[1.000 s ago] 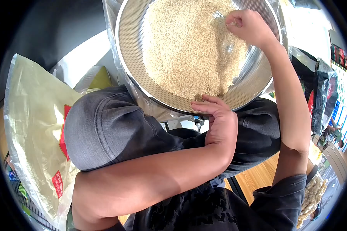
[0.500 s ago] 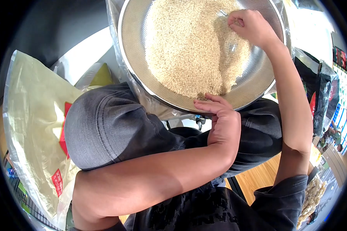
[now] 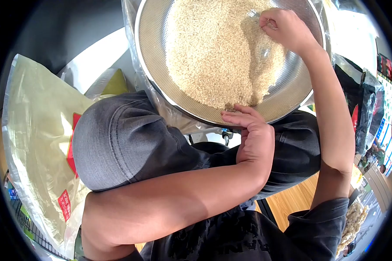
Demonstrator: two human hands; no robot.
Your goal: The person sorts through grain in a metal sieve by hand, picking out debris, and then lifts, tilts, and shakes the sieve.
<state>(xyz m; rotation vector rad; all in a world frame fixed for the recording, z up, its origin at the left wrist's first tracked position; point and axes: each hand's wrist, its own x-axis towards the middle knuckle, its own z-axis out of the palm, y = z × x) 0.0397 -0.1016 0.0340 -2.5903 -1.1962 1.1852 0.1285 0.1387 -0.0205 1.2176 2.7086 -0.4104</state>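
A large round metal sieve (image 3: 157, 65) with perforated walls holds a wide layer of pale tan grain (image 3: 213, 52) that looks like rice. My right hand (image 3: 287, 32) is over the right part of the sieve, its fingers curled together around a small pinch of grains. At the near rim rests my left hand (image 3: 250, 124), palm inward, with its fingers stretched over the sieve's edge. Beside those fingertips lies a small darker clump (image 3: 230, 106) at the edge of the grain. A shallow furrow in the grain runs below my right hand.
The sieve sits over clear plastic sheeting (image 3: 130, 21) above my knees. To the left stands a large translucent bag (image 3: 39, 139) with red labels. Dark packages (image 3: 366, 104) are at the right, and wooden flooring (image 3: 292, 200) shows below.
Very little differs. The sieve and both hands appear shifted slightly to the right in view, and my right fingers are still curled together.
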